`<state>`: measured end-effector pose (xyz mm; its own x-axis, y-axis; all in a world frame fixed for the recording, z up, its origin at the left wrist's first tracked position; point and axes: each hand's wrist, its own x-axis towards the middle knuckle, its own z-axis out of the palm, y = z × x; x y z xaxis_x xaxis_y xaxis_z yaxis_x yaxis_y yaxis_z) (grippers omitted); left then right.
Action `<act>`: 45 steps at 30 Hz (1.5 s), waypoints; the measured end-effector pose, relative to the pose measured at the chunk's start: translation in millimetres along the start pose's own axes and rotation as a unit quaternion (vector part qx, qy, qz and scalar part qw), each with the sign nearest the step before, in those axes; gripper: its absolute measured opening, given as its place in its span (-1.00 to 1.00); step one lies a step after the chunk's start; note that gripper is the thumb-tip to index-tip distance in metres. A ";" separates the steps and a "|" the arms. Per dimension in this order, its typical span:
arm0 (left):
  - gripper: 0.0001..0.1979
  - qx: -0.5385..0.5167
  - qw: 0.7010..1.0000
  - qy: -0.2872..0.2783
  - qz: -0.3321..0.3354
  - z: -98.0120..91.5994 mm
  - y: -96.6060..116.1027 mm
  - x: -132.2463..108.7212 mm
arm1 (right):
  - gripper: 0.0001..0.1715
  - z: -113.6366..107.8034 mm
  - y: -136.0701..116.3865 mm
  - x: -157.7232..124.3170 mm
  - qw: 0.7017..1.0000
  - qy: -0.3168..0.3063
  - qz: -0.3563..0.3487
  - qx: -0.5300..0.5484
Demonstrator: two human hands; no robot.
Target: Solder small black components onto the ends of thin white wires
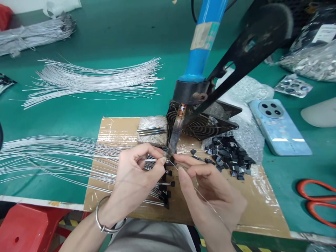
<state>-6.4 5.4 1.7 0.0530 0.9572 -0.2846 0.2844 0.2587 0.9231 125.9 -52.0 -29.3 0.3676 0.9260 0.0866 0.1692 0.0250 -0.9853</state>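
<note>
My left hand (136, 178) pinches a thin white wire between thumb and forefinger, its end right under the soldering iron's tip. My right hand (212, 192) grips a fine strand of solder wire (208, 202) that runs back across the palm, its front end reaching the tip. The blue-handled soldering iron (203, 42) points down from a black bracket (244, 52). Beneath my left hand, white wires (65, 150) stretch leftward, several ending in small black connectors (166, 196). The exact joint at the tip is partly hidden by my fingers.
Small black connectors (228, 154) lie heaped on the cardboard (252, 206). A black fan (202, 126) and a pad (149, 140) with metal rods sit behind the hands. Another wire bundle (97, 77) lies farther back. Rightward are a phone (280, 129) and red-handled scissors (315, 201).
</note>
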 end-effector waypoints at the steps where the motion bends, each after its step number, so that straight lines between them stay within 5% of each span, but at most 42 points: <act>1: -0.91 0.001 1.000 0.001 -0.001 0.0 0.1 0.1 | -0.82 0.0 0.3 0.1 1.000 -0.001 0.000 -0.001; 45: -0.93 0.008 1.000 0.008 0.007 1.0 0.3 -0.2 | -0.85 4.6 5.3 -1.0 0.997 0.020 -0.062 -0.035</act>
<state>-5.3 5.2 1.8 0.0408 0.9626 -0.2677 0.2988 0.2439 0.9226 122.2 -51.1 -35.2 0.3755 0.9018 0.2138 0.2778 0.1105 -0.9542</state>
